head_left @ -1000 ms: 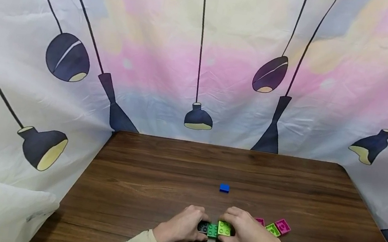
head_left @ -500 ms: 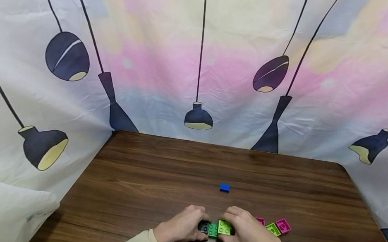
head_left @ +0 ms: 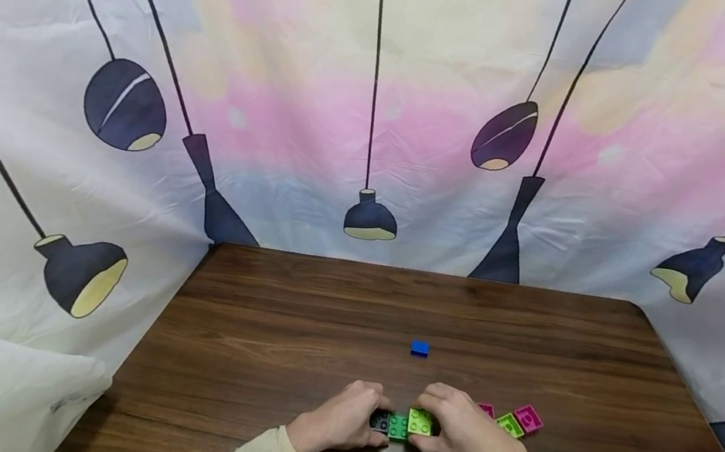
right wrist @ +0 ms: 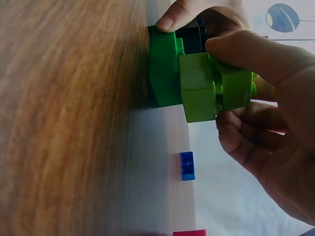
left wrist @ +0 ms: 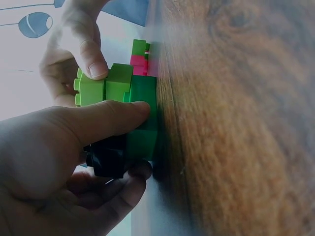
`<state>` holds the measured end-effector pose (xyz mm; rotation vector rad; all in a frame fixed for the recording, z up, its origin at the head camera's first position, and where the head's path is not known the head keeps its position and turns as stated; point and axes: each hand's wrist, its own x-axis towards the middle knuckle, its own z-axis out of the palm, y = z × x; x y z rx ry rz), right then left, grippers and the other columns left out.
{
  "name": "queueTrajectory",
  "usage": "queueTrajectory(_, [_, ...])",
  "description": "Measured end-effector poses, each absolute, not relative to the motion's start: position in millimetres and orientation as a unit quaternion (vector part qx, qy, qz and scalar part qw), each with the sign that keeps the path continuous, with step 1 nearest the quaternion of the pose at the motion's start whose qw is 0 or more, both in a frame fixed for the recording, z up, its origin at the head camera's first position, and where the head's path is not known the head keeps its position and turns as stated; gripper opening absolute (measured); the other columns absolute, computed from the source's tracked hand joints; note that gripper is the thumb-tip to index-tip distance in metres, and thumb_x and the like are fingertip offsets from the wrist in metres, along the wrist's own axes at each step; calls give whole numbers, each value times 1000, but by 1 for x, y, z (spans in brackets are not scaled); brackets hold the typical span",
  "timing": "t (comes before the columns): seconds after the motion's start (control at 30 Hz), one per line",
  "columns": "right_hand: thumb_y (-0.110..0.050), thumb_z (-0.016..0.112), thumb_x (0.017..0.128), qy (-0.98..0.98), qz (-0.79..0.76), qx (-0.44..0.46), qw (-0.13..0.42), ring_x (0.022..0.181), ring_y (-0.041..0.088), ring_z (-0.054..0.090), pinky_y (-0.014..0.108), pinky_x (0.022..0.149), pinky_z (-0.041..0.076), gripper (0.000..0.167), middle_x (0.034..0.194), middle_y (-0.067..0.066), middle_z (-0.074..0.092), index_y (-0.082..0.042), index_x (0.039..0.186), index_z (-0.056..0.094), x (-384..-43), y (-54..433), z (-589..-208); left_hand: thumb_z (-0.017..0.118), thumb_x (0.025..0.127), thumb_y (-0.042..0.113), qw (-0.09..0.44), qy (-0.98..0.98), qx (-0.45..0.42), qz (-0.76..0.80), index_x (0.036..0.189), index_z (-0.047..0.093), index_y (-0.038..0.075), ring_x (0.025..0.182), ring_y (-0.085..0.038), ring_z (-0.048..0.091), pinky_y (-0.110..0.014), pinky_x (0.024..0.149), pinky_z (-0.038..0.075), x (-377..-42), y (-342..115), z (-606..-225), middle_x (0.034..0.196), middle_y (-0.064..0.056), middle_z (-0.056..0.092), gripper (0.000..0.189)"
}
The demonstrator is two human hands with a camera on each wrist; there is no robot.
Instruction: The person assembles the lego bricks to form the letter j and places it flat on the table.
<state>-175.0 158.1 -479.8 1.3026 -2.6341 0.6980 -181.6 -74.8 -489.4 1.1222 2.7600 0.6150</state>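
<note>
My left hand [head_left: 344, 418] grips a green toy building brick [right wrist: 165, 69] low at the wooden table, thumb on one long side and fingers on the other. A black brick [left wrist: 109, 157] is mounted on one end of the green brick, partly covered by those fingers. On the other end sits a lime brick [right wrist: 198, 88]. My right hand [head_left: 461, 432] pinches a second lime brick [right wrist: 236, 86] between thumb and fingers, on top of the first. Studs show in a narrow gap between the two lime bricks in the right wrist view.
Farther back on the table [head_left: 294, 309] lies a blue brick [head_left: 419, 349]. Right of my right hand are a lime brick [head_left: 510, 425] and a magenta brick [head_left: 528, 418], both hollow side up. Another magenta brick [head_left: 486, 409] is partly hidden behind that hand. Printed cloth [head_left: 312, 93] hangs behind.
</note>
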Motion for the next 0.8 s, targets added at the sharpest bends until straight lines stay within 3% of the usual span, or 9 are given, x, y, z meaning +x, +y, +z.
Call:
queueTrajectory(0.3, [-31, 78, 81, -874, 238, 418, 75, 78, -2, 51, 15, 65, 47, 24, 91, -11, 58, -15, 96, 67, -173, 160, -485, 85, 76, 27, 47, 907, 368, 198, 107, 75, 12, 72, 3, 52, -9, 63, 43, -182, -74, -489, 82, 9, 61, 37])
queueTrajectory(0.8, [-30, 75, 85, -881, 263, 392, 30, 82, -2, 55, 20, 68, 51, 27, 95, -10, 60, -12, 104, 69, -170, 163, -483, 85, 74, 27, 42, 907, 369, 198, 106, 75, 11, 71, 3, 50, -9, 63, 43, -181, -74, -490, 82, 8, 61, 37])
